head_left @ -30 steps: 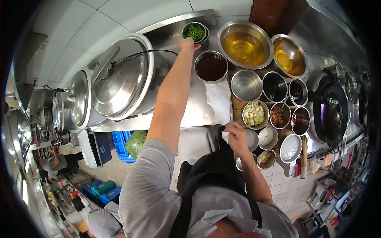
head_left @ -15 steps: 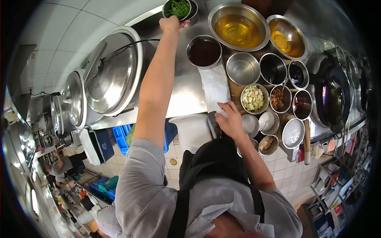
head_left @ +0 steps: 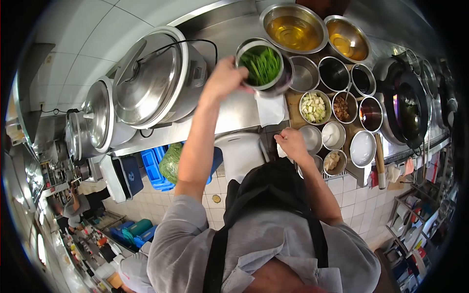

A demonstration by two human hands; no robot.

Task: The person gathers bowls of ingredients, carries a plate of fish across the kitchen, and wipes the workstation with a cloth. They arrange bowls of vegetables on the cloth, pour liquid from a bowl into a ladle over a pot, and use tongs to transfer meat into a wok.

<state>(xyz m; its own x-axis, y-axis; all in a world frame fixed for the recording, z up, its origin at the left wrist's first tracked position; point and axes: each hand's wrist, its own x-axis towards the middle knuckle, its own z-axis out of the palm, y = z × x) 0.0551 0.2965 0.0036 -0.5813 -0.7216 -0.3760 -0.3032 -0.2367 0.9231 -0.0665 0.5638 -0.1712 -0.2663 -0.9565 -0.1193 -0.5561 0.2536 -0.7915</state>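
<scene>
My left hand [head_left: 223, 78] grips the rim of a steel bowl of chopped green vegetables [head_left: 260, 64] and holds it lifted above the steel counter [head_left: 229, 119], over a dark-liquid bowl that it mostly hides. My right hand [head_left: 291, 144] rests at the counter's near edge, closed on a white cloth [head_left: 282, 151], beside several small steel bowls [head_left: 334, 134]. A bowl of pale diced pieces [head_left: 313, 107] sits just beyond that hand.
Two big bowls of amber liquid [head_left: 292, 27] stand at the back. Large lidded pots [head_left: 149, 80] line the left. A dark wok [head_left: 405, 110] is at the right. A white towel [head_left: 269, 108] lies on the counter. Blue crates [head_left: 154, 171] sit below; another person [head_left: 73, 205] works far left.
My left hand has lifted the green-vegetable bowl from the back of the counter and drawn it toward me. My right hand stays at the counter edge.
</scene>
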